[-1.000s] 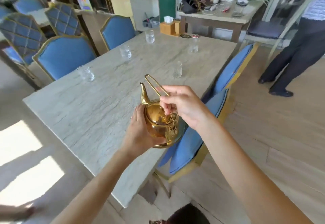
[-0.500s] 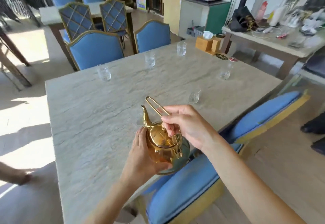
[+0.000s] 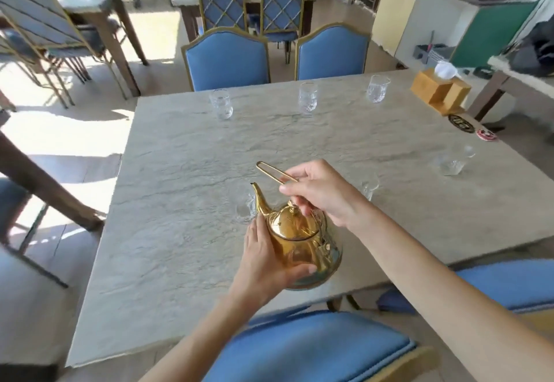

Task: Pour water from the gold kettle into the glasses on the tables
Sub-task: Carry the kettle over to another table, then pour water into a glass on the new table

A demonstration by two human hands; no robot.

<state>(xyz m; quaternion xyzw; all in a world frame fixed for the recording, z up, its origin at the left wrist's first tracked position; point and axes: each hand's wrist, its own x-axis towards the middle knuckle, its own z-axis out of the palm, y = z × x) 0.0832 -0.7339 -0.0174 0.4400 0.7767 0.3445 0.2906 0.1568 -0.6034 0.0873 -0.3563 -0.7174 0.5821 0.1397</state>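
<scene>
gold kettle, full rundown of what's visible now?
The gold kettle looks like polished, reflective metal: a round body, a domed lid with a small knob, a thin curved spout aimed away from the person toward a glass, and a thin wire loop handle. It sits roughly upright over the near edge of the stone table. The left hand cups its side and base; the right hand pinches the handle above the lid. No water is pouring.

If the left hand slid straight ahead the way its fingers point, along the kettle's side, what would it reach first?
Probably the near glass standing just beyond the fingertips of the left hand, beside the spout of the gold kettle. Depth is hard to judge here, so the hand might pass just beside it.
</scene>
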